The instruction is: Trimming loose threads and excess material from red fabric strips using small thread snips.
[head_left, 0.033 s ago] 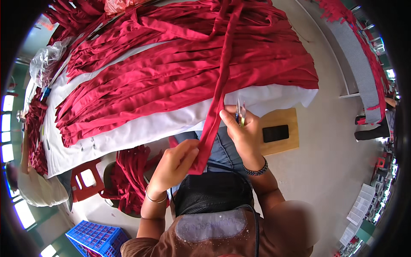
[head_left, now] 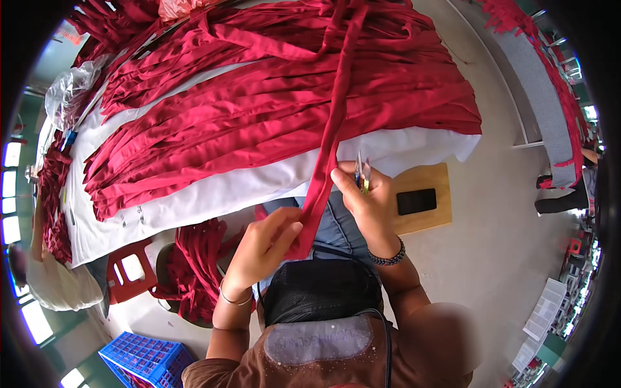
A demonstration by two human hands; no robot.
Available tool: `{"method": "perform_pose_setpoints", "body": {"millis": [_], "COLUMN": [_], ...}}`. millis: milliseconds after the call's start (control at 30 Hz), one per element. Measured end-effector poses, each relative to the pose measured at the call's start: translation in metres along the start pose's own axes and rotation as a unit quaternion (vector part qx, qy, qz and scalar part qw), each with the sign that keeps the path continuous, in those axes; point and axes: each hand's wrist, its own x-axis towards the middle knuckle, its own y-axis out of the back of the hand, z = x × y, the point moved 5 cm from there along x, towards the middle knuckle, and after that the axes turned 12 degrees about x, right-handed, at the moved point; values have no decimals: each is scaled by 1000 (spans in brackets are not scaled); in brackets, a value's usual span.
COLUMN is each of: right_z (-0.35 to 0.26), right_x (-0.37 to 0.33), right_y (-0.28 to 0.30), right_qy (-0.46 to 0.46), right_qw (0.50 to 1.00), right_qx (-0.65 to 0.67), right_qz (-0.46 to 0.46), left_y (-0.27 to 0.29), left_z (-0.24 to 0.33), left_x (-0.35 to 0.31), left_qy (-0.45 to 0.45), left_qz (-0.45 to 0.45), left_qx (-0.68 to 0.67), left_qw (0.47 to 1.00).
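A long red fabric strip (head_left: 332,129) runs from the pile of red strips (head_left: 278,103) on the table down toward my lap. My left hand (head_left: 262,249) is closed on the strip near its lower end, thumb and fingers pinching the cloth. Higher up, my right hand (head_left: 370,204) pinches the strip's edge between thumb and bent forefinger. Small thread snips (head_left: 363,173) are held in that same right hand, their blades pointing up, away from me. The strip's folded end hangs just below my left fingertips, partly hidden by them.
White cloth (head_left: 194,205) covers the table under the pile. A black phone (head_left: 416,202) lies on a wooden board (head_left: 440,216) to the right. Left of me are more red strips (head_left: 200,265), a red plastic stool (head_left: 132,271) and a blue crate (head_left: 145,359). Clear plastic (head_left: 71,90) lies far left.
My left fingers have shifted slightly along the strip, and its lower end has risen a little. My right hand stays almost in place with the snips.
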Motion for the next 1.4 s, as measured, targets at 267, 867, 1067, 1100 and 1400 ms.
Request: {"method": "perform_pose_setpoints", "body": {"millis": [267, 867, 1067, 1100, 1400], "right_z": [5, -10, 3, 5, -4], "right_x": [-23, -24, -24, -24, -23], "right_y": [-14, -11, -4, -3, -13], "right_qy": [-12, 45, -57, -60, -24], "right_qw": [996, 992, 992, 992, 994], "right_qx": [23, -52, 0, -1, -28], "right_qz": [-83, -105, -111, -111, -101], "left_y": [10, 2, 7, 7, 7], "left_z": [13, 13, 10, 11, 23], "left_x": [30, 32, 27, 27, 15], "left_qy": [-37, -48, -51, -50, -78], "left_qz": [187, 176, 251, 252, 368], "left_qx": [-198, -219, -148, -148, 25], "left_qw": [961, 958, 955, 955, 926]}}
